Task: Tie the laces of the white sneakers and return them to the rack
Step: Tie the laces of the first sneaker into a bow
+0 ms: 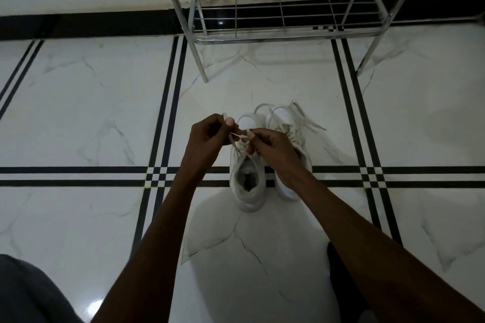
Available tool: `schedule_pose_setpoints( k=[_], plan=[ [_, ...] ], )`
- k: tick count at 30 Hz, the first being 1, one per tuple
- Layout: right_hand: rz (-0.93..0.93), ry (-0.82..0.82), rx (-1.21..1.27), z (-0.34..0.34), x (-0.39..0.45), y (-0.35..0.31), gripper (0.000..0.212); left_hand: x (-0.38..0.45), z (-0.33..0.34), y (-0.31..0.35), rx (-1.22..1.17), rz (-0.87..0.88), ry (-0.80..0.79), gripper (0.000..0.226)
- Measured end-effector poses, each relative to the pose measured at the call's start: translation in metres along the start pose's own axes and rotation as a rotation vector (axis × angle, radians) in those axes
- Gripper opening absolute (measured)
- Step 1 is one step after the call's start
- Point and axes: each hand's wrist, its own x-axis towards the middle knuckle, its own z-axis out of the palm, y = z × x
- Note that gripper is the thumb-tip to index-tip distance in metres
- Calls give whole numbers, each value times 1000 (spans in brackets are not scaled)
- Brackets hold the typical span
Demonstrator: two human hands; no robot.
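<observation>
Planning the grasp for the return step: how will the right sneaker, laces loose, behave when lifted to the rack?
The right sneaker likely lifts light and keeps its shape. Its loose laces sprawl limp over the floor, so they will probably dangle and could snag the wire rack. It sits flat beside the left sneaker, so tipping seems unlikely.

no readable txt or labels anywhere.

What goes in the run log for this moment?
stage: tying | left hand: pinches lace | right hand: pinches lace | left sneaker: on floor | right sneaker: laces loose | rack: no shoes on lower shelf
</observation>
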Motion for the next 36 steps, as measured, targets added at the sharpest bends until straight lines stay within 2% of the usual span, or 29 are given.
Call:
schedule_pose_setpoints(
  k=[6, 11, 15, 19, 24, 27, 29, 32, 34, 36],
  plan=[
    [29, -49, -29, 2, 1, -4, 30, 0, -8, -1, -27, -27, 19, 32],
    [-6, -50, -3, 9, -7, -18, 24, 1, 2, 4, 81, 77, 9, 25],
    [64, -220, -133, 3, -2, -28, 21, 6, 5, 8, 159, 113, 4, 21],
    [36, -333, -195, -9, 3, -36, 28, 11, 3, 0, 174, 109, -76, 31],
    [-61, -224, -318, -11, 7, -34, 33, 9, 3, -21, 173, 8, -168, 36],
    [-93, -227, -418, -9, 9, -36, 32, 9, 4, -28, 169, -14, -169, 40],
    [-80, -223, -383, -9, 12, -39, 30, 10, 0, -34, 221, -26, -178, 36],
    [-7, -204, -223, -11, 9, -38, 29, 11, -5, -40, 393, 48, -184, 18],
    [57, -172, -94, -11, 6, -34, 29, 10, -3, -37, 492, 102, -95, 15],
    [101, -143, 2, -9, 4, -31, 29, 12, 2, -24, 482, 123, -11, 17]
  ],
)
